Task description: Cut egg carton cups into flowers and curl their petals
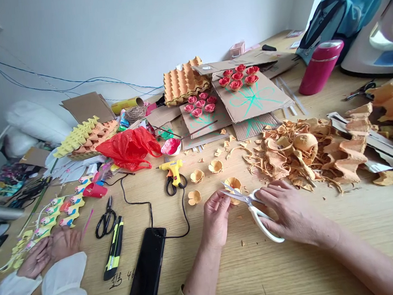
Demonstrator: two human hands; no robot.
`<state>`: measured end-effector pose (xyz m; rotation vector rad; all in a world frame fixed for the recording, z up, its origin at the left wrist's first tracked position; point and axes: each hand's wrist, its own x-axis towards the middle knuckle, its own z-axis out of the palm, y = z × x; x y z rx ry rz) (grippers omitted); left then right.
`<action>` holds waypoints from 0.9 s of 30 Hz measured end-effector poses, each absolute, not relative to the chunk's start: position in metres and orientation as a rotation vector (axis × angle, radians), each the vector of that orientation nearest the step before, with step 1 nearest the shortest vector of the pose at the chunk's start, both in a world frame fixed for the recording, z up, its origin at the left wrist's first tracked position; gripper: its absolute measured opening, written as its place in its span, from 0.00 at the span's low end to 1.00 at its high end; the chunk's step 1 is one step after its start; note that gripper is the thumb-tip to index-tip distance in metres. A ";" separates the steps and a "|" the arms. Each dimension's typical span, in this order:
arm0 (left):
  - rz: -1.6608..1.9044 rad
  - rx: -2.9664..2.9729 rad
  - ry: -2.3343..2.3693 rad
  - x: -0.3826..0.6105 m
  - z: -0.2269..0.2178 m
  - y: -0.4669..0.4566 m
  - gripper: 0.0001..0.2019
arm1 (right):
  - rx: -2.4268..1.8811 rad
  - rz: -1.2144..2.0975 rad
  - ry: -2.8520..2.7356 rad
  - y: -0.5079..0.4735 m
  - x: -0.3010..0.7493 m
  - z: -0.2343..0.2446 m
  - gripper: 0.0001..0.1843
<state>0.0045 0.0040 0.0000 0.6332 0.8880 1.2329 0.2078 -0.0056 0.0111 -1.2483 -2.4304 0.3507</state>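
Note:
My left hand [216, 215] pinches a small tan egg-carton cup [233, 184] shaped like a flower. My right hand [289, 208] grips white-handled scissors [254, 207], whose open blades reach the cup's edge. Three cut paper flowers [197, 176] lie on the wooden table [332, 255] just beyond my hands. A heap of carton scraps [301, 153] sits to the right of them.
A yellow glue gun [172, 170], black scissors [106, 219], a utility knife [114, 248] and a black phone [147, 269] lie to the left. Another person's hands in white sleeves [49, 247] rest at the lower left. Red painted flowers [238, 78] sit on cardboard behind; a pink bottle [320, 67] stands right.

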 end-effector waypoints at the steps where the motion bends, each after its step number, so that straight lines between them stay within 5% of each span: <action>1: 1.231 0.646 0.882 0.005 0.000 0.004 0.12 | -1.243 0.349 -2.426 -0.006 0.208 0.011 0.14; 27: 1.183 0.797 0.825 0.006 0.002 0.000 0.10 | -1.161 0.310 -2.390 -0.007 0.206 0.010 0.11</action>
